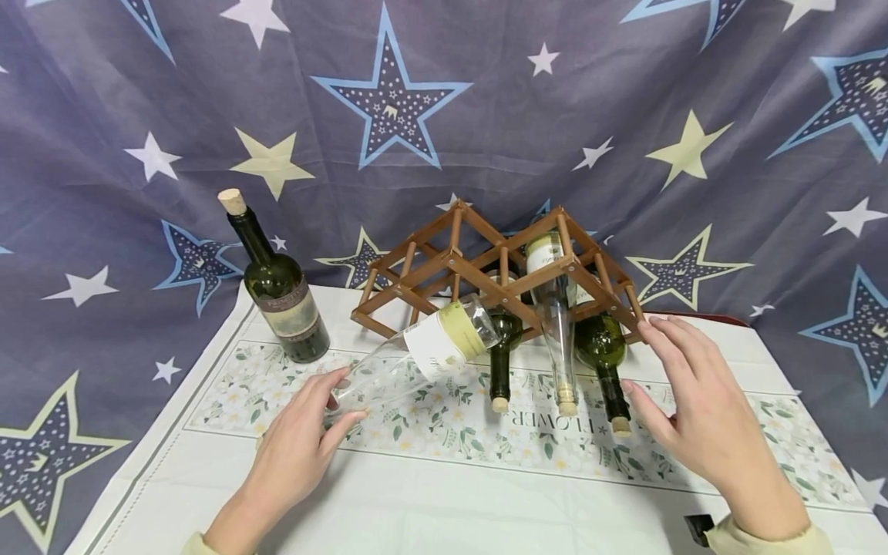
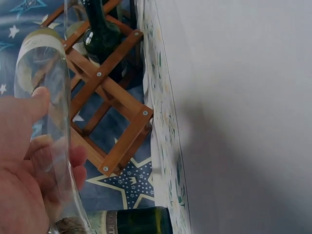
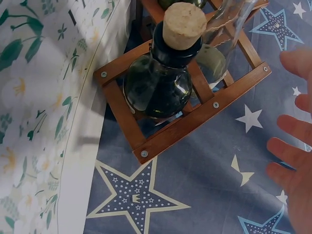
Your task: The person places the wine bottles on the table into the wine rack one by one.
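Observation:
My left hand (image 1: 298, 439) grips a clear glass bottle (image 1: 444, 343) with a white and yellow-green label. The bottle is tilted, its base towards the wooden wine rack (image 1: 479, 276) and overlapping it in the head view. In the left wrist view, thumb and fingers wrap round the clear glass. My right hand (image 1: 708, 401) holds nothing; its fingers are spread beside the rack's right end. Three corked bottles lie in the rack, necks towards me: a dark green bottle (image 1: 505, 335), a clear bottle (image 1: 557, 308) and a green bottle (image 1: 602, 343).
A dark green corked bottle (image 1: 284, 308) stands upright on the table's left side. The white tablecloth (image 1: 444, 501) carries a floral band. A star-patterned curtain (image 1: 486, 154) hangs close behind the rack. A small black object (image 1: 698, 529) lies near my right sleeve.

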The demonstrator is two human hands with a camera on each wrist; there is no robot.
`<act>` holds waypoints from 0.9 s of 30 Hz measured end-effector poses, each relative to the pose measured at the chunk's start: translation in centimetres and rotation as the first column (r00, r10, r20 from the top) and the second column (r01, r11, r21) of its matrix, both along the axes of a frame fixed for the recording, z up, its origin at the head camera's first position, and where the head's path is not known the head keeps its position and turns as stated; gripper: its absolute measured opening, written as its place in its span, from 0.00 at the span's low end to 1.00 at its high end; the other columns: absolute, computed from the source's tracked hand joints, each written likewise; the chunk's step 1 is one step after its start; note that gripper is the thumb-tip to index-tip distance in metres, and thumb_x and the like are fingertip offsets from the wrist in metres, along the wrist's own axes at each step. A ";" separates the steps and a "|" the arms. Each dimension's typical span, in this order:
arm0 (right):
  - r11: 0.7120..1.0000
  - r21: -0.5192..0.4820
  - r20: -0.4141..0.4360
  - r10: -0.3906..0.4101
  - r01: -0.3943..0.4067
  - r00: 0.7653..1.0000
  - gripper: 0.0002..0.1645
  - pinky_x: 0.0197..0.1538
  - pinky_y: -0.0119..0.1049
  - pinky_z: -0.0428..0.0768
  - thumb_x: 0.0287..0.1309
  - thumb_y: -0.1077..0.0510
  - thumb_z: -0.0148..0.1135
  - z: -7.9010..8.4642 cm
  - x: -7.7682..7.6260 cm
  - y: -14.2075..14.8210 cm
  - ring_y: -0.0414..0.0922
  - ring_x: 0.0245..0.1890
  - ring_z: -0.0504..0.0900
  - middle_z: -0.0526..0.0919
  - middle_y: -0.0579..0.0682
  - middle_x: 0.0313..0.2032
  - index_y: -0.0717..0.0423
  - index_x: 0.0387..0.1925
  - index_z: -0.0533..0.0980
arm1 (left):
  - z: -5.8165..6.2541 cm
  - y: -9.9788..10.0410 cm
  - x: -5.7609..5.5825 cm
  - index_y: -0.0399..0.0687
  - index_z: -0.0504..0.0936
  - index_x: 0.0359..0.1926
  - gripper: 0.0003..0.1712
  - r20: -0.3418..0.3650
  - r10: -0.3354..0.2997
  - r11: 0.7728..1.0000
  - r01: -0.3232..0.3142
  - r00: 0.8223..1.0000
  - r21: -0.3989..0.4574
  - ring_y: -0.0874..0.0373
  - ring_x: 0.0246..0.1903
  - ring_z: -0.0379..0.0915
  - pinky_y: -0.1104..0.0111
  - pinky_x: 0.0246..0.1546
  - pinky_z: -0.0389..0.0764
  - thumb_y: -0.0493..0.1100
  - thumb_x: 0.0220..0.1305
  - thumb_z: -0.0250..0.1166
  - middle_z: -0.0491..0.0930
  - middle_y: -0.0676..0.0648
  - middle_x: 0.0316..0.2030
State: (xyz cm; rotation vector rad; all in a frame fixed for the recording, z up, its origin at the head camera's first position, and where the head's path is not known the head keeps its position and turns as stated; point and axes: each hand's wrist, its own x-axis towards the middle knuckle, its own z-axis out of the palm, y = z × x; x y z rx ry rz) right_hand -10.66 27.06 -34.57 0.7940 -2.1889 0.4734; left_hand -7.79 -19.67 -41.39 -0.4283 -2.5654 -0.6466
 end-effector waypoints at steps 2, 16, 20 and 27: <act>1.000 0.001 0.004 -0.004 0.004 1.000 0.40 0.70 0.50 0.60 0.69 0.37 0.52 -0.1 0.0 0.1 0.62 0.65 0.66 0.71 0.65 0.64 0.65 0.67 0.70 | -0.1 0.1 0.0 0.44 0.71 0.67 0.36 0.013 0.006 1.000 -0.006 1.000 0.008 0.63 0.36 0.72 0.66 0.29 0.75 0.52 0.62 0.70 0.75 0.56 0.44; 1.000 -0.008 -0.009 -0.013 0.013 1.000 0.39 0.70 0.50 0.60 0.70 0.39 0.51 0.0 0.1 0.2 0.61 0.66 0.66 0.71 0.64 0.64 0.64 0.68 0.69 | -0.7 0.7 0.6 0.44 0.71 0.67 0.35 0.121 0.059 0.995 -0.068 0.991 0.076 0.60 0.31 0.72 0.62 0.32 0.75 0.56 0.66 0.66 0.74 0.54 0.38; 1.000 -0.012 -0.010 -0.014 0.014 1.000 0.39 0.70 0.49 0.60 0.70 0.39 0.51 0.1 0.1 0.3 0.61 0.66 0.66 0.71 0.64 0.64 0.64 0.68 0.69 | -0.6 0.9 0.8 0.43 0.72 0.67 0.34 0.144 0.072 0.991 -0.086 0.987 0.099 0.60 0.32 0.71 0.61 0.33 0.74 0.56 0.66 0.66 0.75 0.54 0.36; 0.999 -0.011 -0.002 -0.033 0.033 0.999 0.39 0.70 0.49 0.60 0.70 0.38 0.51 0.0 0.3 0.5 0.61 0.66 0.66 0.71 0.64 0.64 0.64 0.68 0.69 | -0.3 1.3 0.9 0.45 0.73 0.65 0.33 0.183 0.085 0.987 -0.108 0.979 0.117 0.62 0.30 0.68 0.63 0.32 0.73 0.58 0.66 0.64 0.74 0.54 0.34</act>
